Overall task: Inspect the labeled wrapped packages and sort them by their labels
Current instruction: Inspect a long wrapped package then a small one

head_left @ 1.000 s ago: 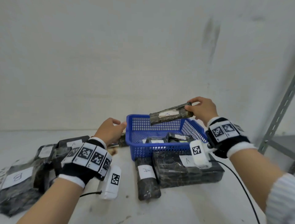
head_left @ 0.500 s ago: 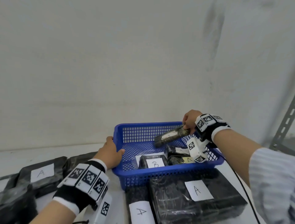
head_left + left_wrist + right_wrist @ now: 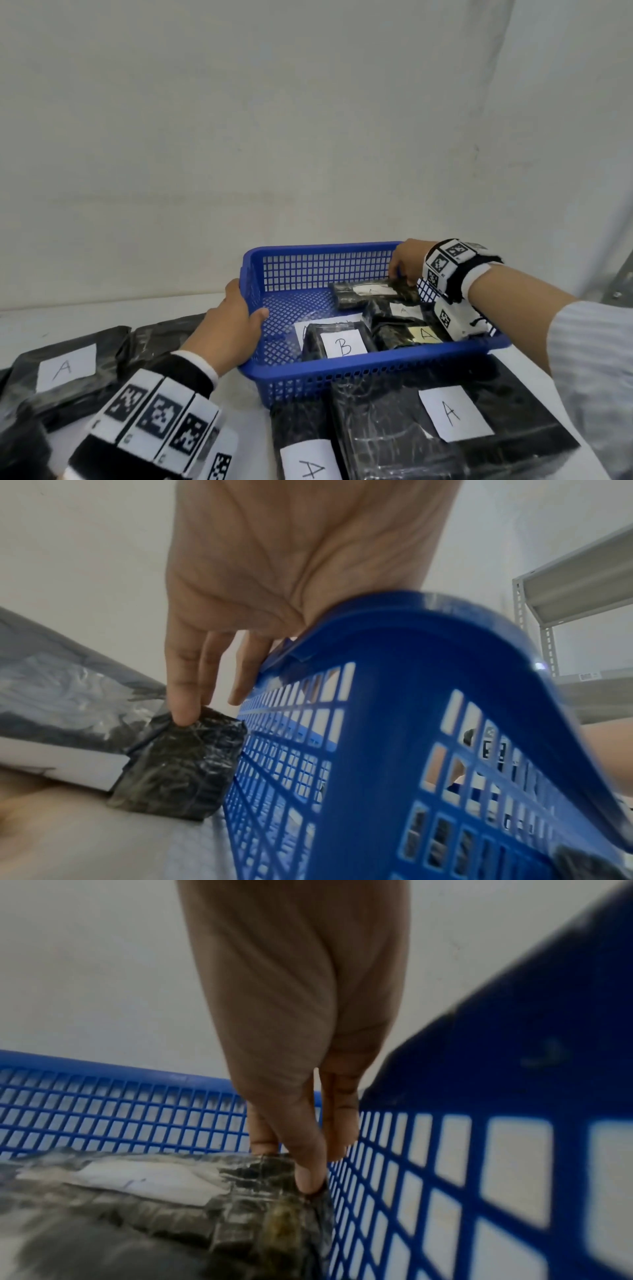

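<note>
Loads of black wrapped packs around the blue basket (image 3: 342, 371): a big one marked A (image 3: 455, 431) right in front, a slimmer A pack (image 3: 305, 445) beside it, another A pack (image 3: 65, 370) off left. Inside sit a B pack (image 3: 337, 344) and a couple of A ones. White tabletop (image 3: 102, 310), plain pale wall (image 3: 308, 120), grey shelving (image 3: 565, 588) at the right. Left hand (image 3: 227, 329) grips the basket's left rim, thumb inside. Right hand (image 3: 406, 260) pinches the end of a long package (image 3: 370, 293) lying in the basket's far right corner.
</note>
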